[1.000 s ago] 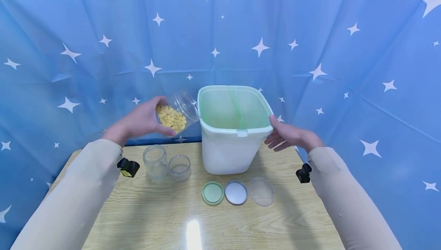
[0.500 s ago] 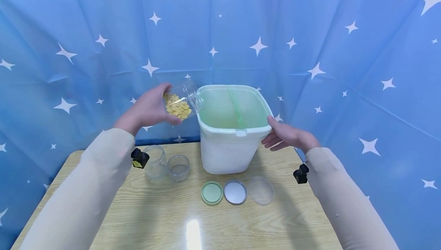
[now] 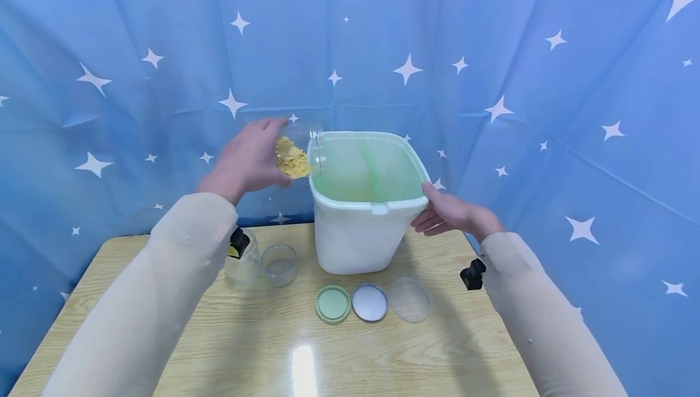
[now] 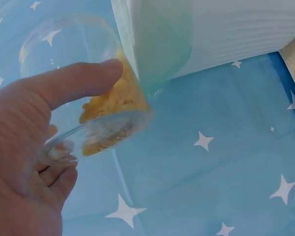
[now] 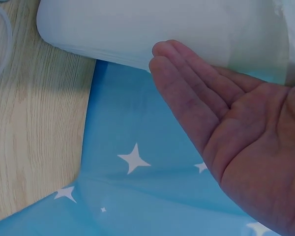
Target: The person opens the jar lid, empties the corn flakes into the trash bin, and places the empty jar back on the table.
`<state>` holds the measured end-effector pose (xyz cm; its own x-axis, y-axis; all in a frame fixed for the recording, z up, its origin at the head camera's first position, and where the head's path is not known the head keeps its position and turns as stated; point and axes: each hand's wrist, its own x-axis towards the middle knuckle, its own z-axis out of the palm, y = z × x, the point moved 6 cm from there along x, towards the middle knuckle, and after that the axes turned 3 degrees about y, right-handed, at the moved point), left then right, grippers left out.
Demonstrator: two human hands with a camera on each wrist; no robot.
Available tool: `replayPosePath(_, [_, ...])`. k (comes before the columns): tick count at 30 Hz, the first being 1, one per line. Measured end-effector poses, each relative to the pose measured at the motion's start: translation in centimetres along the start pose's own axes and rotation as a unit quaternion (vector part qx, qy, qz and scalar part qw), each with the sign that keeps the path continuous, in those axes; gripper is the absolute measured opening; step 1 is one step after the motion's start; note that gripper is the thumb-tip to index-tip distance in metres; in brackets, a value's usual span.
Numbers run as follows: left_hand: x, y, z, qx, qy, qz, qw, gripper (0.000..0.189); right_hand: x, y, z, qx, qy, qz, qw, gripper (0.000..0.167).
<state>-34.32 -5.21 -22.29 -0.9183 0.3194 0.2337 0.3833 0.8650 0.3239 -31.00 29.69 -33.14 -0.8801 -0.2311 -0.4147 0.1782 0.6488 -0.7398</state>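
My left hand (image 3: 248,157) grips a clear jar (image 3: 301,134) that lies tilted onto its side, its mouth over the left rim of a white bin (image 3: 352,239). Yellow flakes (image 3: 292,158) are heaped along the jar's lower side; in the left wrist view the thumb crosses the jar wall in front of the flakes (image 4: 120,96). Pale green shows inside the bin, with a darker green strip; its bottom is hidden. At the bin's right rim, my right hand (image 3: 456,211) touches with its thumb, while its straight fingers lie along the outer wall.
Two clear jars, a taller one (image 3: 243,269) partly behind the left wrist and a shorter one (image 3: 280,266), stand left of the bin. Before it lie a green lid (image 3: 333,304), a whitish lid (image 3: 369,303) and a clear disc (image 3: 410,300) on the wooden table (image 3: 355,360). A starred blue curtain hangs behind.
My left hand has lifted the jar up and to the right, and the jar's mouth has come over the bin's rim. The flakes have slid toward the mouth. The right hand stays at the rim.
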Motion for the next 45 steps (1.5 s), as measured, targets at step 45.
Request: replayPosePath(45, [-0.4,4.8,0.6,0.199,0.170,0.204,0.9434,0.070,-0.2,-0.7,0.9,0.013,0.008,0.021,0.9997,0.081])
